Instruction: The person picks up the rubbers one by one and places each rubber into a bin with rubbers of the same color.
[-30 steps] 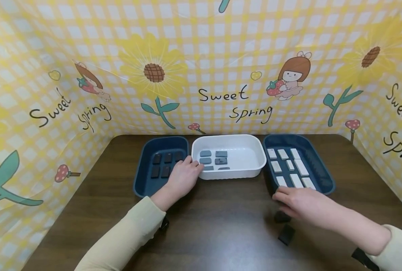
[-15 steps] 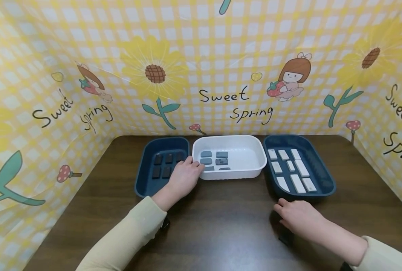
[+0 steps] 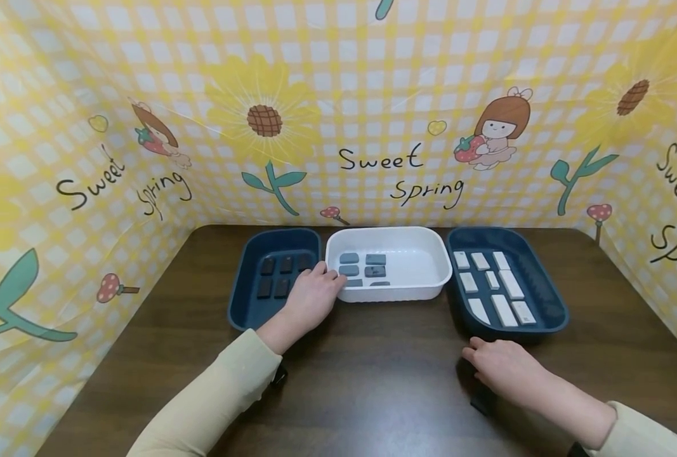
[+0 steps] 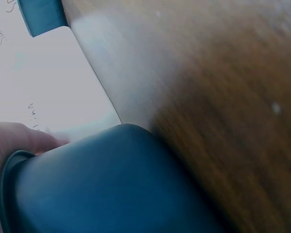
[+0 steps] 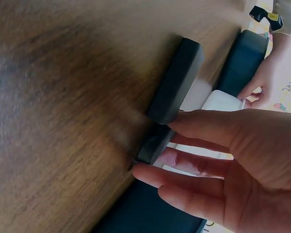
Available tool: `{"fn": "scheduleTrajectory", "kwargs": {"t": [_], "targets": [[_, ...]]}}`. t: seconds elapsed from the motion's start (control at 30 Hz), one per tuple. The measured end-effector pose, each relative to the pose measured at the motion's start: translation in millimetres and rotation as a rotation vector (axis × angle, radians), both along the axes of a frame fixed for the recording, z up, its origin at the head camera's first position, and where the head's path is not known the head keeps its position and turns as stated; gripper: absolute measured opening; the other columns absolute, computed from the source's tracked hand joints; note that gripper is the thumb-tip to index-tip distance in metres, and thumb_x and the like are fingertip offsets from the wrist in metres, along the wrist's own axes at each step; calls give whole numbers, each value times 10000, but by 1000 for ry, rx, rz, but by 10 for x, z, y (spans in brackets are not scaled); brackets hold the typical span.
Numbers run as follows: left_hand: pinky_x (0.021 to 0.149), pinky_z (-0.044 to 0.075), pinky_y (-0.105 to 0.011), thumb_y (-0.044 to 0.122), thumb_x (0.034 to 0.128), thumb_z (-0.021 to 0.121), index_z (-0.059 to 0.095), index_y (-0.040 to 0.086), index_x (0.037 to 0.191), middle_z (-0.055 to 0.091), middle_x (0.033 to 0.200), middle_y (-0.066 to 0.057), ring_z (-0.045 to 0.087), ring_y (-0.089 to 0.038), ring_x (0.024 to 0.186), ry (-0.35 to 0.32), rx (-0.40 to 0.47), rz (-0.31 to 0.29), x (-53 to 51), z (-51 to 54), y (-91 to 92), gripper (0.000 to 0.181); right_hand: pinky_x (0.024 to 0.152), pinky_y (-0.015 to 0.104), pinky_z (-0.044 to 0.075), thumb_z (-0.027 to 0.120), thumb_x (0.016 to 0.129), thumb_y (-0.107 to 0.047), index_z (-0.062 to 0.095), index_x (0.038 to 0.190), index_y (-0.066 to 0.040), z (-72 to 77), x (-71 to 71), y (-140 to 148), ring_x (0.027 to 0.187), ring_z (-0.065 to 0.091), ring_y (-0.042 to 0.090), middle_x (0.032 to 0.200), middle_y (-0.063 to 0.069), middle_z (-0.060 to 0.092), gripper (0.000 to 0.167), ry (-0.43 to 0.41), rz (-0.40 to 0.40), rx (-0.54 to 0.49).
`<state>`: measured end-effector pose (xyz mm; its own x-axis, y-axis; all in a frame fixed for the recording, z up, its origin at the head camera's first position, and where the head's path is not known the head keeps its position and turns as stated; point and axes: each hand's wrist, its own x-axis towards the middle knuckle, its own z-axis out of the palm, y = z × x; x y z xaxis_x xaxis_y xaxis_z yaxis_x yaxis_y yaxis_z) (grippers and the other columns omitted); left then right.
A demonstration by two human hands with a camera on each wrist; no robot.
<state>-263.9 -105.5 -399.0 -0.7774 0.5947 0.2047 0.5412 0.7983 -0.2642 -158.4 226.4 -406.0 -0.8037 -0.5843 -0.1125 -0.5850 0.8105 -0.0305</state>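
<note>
My left hand (image 3: 312,298) reaches between the left navy tray (image 3: 232,301) and the white tray (image 3: 407,293), its fingertips curled over the white tray's near left corner. Seen from the right wrist, this hand (image 5: 262,87) pinches that corner between thumb and fingers. My right hand (image 3: 504,368) is low over the table in front of the right navy tray (image 3: 555,311). In the right wrist view, its thumb and fingers straddle a small black block (image 5: 154,145). A longer black block (image 5: 177,80) lies against it beside the thumb; whether the thumb touches that one I cannot tell.
Dark blocks (image 3: 265,288) lie in rows in the left tray, grey blocks (image 3: 375,271) in the white tray, and white blocks (image 3: 504,310) in the right tray. A patterned yellow cloth (image 3: 395,114) hangs behind the brown table (image 3: 361,387).
My right hand has drawn back from the right tray's near edge and come down around the black blocks, then barely moved. The left hand stays at the white tray's corner.
</note>
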Motion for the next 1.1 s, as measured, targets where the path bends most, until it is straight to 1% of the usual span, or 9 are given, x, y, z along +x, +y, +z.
{"fn": "scheduleTrajectory", "kwargs": {"t": [0.07, 0.23, 0.43, 0.53, 0.67, 0.77, 0.87, 0.97, 1.1], "targets": [[667, 457, -271, 124, 952, 629, 700, 150, 1152, 696, 1031, -33, 496, -200, 853, 0, 0, -1, -3, -1, 1, 214, 502, 270, 443, 831, 749, -137, 693, 882, -107, -1, 0, 1, 532, 466, 95, 704, -28, 497, 194, 8, 7, -2], [662, 457, -278, 118, 955, 624, 701, 148, 1139, 695, 1028, -39, 496, -205, 850, 4, 11, -1, -3, -4, 4, 202, 491, 280, 427, 839, 733, -139, 698, 860, -105, 15, -7, -5, 522, 459, 97, 693, -29, 471, 193, 61, 43, 1], [679, 464, -286, 120, 957, 619, 705, 146, 1138, 696, 1041, -40, 502, -209, 867, -16, 37, 13, 15, 0, -2, 202, 480, 265, 411, 844, 728, -157, 681, 825, -112, 89, 0, -44, 516, 446, 78, 681, -48, 450, 194, 143, 111, -29], [662, 460, -285, 123, 951, 625, 717, 144, 1111, 703, 1014, -36, 508, -203, 850, -11, 58, 13, 12, 0, -2, 185, 478, 263, 416, 841, 730, -161, 667, 819, -121, 132, -8, -80, 514, 448, 71, 687, -54, 452, 199, 175, 141, -43], [633, 450, -277, 144, 933, 649, 729, 140, 1069, 710, 977, -34, 511, -198, 816, 7, 80, 3, -16, 3, 2, 157, 478, 255, 414, 826, 748, -164, 662, 830, -124, 179, -40, -163, 513, 433, 62, 704, -55, 459, 188, 184, 160, -58], [645, 456, -273, 160, 923, 664, 727, 135, 1063, 710, 988, -35, 519, -192, 816, 5, 98, -3, -29, 8, -6, 156, 477, 247, 408, 813, 765, -168, 659, 838, -123, 203, -73, -251, 515, 426, 62, 710, -52, 459, 176, 182, 169, -63], [695, 481, -282, 166, 910, 677, 713, 125, 1071, 695, 1031, -38, 542, -190, 848, -19, 147, -19, -14, 25, -37, 169, 475, 237, 398, 808, 775, -169, 659, 849, -121, 231, -114, -345, 518, 421, 66, 708, -46, 464, 173, 180, 173, -71], [754, 506, -310, 189, 890, 704, 691, 120, 1083, 668, 1089, -44, 563, -198, 896, -48, 223, -41, 36, 64, -97, 205, 468, 235, 385, 805, 776, -165, 655, 849, -121, 255, -163, -438, 521, 427, 75, 707, -39, 468, 172, 214, 181, -78], [770, 524, -349, 247, 868, 738, 679, 132, 1077, 652, 1128, -40, 582, -200, 941, -74, 350, -27, 137, 150, -249, 246, 468, 223, 381, 801, 780, -169, 660, 859, -116, 273, -218, -549, 535, 453, 77, 719, -28, 485, 170, 263, 210, -90]]}}
